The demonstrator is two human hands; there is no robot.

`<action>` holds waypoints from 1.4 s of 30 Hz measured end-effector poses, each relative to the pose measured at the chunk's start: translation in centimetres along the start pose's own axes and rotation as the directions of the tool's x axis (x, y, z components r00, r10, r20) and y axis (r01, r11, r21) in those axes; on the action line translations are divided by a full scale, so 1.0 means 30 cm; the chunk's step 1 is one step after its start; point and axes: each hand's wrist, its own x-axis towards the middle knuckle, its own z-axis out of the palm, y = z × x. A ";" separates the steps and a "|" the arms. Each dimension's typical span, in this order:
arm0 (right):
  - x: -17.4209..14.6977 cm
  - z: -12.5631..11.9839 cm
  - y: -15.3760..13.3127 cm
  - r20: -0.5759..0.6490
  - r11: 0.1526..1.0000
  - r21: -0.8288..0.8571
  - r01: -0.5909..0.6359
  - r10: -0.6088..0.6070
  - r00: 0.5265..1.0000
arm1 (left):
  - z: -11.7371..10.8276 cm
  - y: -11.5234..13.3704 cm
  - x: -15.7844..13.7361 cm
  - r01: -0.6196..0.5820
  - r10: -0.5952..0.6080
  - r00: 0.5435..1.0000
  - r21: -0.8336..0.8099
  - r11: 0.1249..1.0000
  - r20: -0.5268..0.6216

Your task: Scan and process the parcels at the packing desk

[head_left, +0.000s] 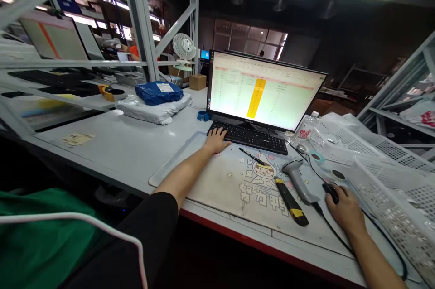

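My left hand (pixel 217 141) rests with its fingers spread over the left end of a black keyboard (pixel 258 137). At the right, my right hand (pixel 346 209) is wrapped over a black computer mouse (pixel 331 193). Between the hands, on a printed desk mat (pixel 217 185), lie a black pen (pixel 250 156), a black and yellow utility knife (pixel 291 202) and a grey barcode scanner (pixel 299 181) with a cable. Behind the keyboard stands a monitor (pixel 234 89) showing a spreadsheet with an orange column.
White plastic baskets (pixel 390 198) line the right side, near a clear bottle (pixel 308 125). On the left are a blue parcel (pixel 158 93) on a white parcel (pixel 152 110), a small fan (pixel 184 46), a cardboard box (pixel 197 82) and metal rack posts (pixel 141 21).
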 end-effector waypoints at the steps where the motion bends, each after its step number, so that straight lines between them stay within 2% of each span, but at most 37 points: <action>1: 0.001 0.007 0.004 -0.003 1.000 0.008 0.002 -0.002 1.000 | 0.000 0.000 -0.001 -0.003 0.003 1.000 0.004 1.000 -0.005; 14: 0.002 0.057 0.050 0.023 0.993 0.068 -0.100 0.098 0.995 | 0.032 -0.043 -0.002 -0.003 0.002 0.999 -0.042 0.999 -0.037; 17: 0.005 0.063 0.064 0.054 0.991 0.093 -0.100 0.095 0.994 | 0.051 -0.053 0.010 0.004 -0.006 0.999 -0.056 0.998 -0.038; 20: 0.002 0.062 0.067 0.033 0.989 0.123 -0.086 0.083 0.996 | 0.067 -0.059 0.018 0.002 -0.005 0.999 -0.065 0.998 -0.049; 25: -0.001 0.059 0.067 0.047 0.986 0.147 -0.077 0.071 0.996 | 0.065 -0.060 0.013 -0.006 0.002 0.999 -0.076 0.997 -0.043; 31: 0.004 0.037 0.053 0.119 0.986 0.089 -0.140 0.129 0.984 | 0.050 -0.058 0.000 -0.021 0.018 0.999 -0.090 0.996 -0.029; 42: -0.028 -0.039 -0.003 0.123 0.989 -0.027 -0.144 0.146 0.982 | 0.044 -0.046 -0.001 -0.012 0.009 0.999 -0.087 0.996 -0.032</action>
